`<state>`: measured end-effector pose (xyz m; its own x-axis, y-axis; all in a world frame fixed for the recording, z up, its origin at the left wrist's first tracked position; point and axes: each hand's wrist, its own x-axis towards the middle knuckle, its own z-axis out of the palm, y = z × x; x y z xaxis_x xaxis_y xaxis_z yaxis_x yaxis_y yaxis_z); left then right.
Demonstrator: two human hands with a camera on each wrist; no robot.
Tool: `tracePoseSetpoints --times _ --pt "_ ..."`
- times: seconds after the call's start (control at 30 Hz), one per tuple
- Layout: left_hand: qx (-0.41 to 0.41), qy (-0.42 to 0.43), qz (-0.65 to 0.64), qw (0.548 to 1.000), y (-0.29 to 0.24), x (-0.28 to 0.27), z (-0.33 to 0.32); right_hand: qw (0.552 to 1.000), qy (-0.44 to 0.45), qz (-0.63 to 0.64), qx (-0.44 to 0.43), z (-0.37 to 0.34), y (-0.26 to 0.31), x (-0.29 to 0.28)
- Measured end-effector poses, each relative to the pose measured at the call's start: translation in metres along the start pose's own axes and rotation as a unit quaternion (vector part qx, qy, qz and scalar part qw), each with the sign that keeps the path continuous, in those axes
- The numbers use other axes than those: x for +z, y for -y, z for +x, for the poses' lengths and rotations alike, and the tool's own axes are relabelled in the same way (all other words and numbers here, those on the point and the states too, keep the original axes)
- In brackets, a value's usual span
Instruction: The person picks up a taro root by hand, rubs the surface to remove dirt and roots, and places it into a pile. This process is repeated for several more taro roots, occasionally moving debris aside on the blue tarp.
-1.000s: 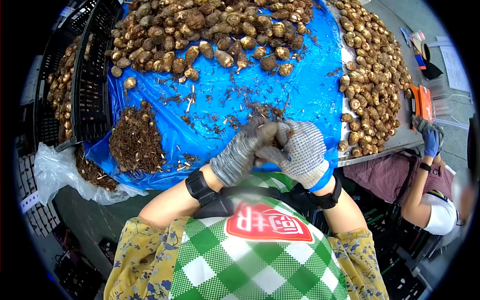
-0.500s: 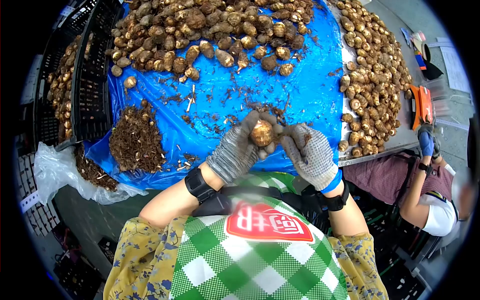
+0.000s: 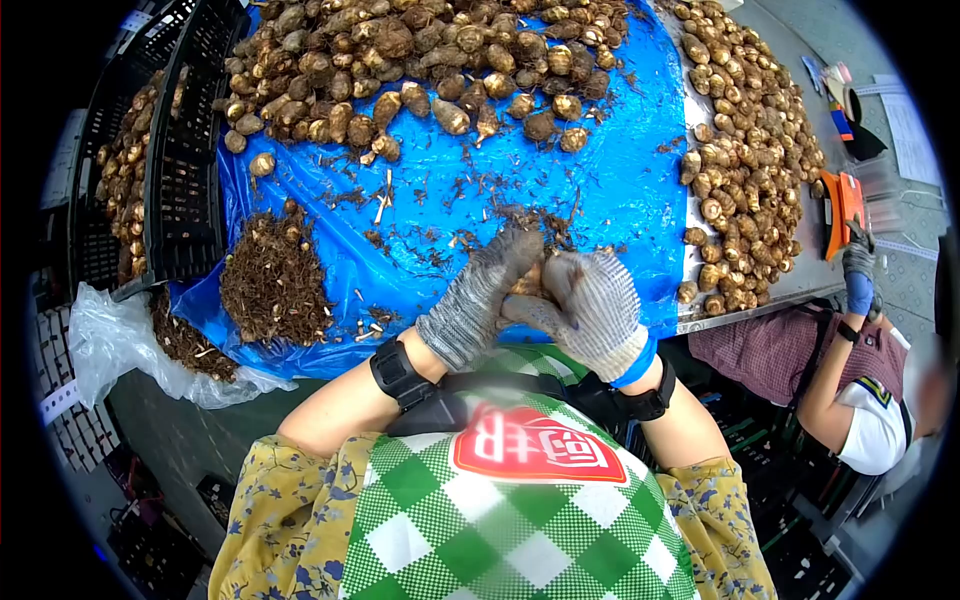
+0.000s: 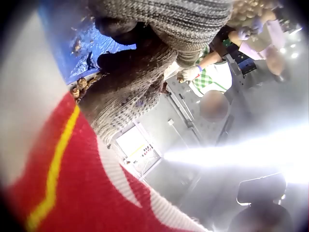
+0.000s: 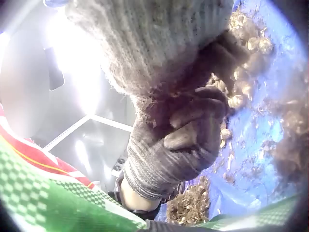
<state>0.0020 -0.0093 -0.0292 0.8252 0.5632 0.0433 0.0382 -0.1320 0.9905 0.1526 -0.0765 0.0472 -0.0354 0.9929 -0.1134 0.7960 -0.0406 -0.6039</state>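
Observation:
Both hands wear knitted work gloves and meet in front of the apron, over the near part of the blue sheet. My left hand, in a grey glove, holds a small brown taro, mostly hidden between the gloves. From the other side my right hand, in a dotted pale glove with dirt on its fingers, curls over the taro, thumb reaching toward the left hand. In the right wrist view the left glove shows bent fingers under the right one.
Rough taros pile at the back, cleaner ones on the metal table at right. A heap of root fibres lies left, by black crates. Another person stands at right near an orange object.
Half a second ago the taro showed in the left hand, with the right hand slightly apart. Now the right hand has come back left over it. The other person's hands have moved slightly.

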Motion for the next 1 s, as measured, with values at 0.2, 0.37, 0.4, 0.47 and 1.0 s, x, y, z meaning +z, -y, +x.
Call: tracePoseSetpoints --times 0.2,0.37,0.4,0.47,1.0 --pt "-0.237 0.027 -0.646 0.725 -0.001 0.002 0.001 0.991 -0.039 0.043 -0.117 -0.007 -0.015 0.003" --pt "-0.209 -0.064 -0.608 0.763 -0.015 0.005 0.012 0.989 -0.107 0.105 -0.01 -0.019 -0.048 0.012" --pt "-0.211 -0.076 -0.596 0.771 -0.016 0.007 0.012 0.986 -0.13 0.107 -0.011 -0.017 -0.04 0.01" --pt "-0.233 -0.071 -0.61 0.754 -0.008 0.009 0.011 0.983 -0.154 0.1 -0.03 -0.014 -0.033 0.007" --pt "-0.269 -0.061 -0.572 0.773 -0.006 0.009 0.003 0.987 -0.058 0.025 -0.148 -0.002 -0.011 0.01"
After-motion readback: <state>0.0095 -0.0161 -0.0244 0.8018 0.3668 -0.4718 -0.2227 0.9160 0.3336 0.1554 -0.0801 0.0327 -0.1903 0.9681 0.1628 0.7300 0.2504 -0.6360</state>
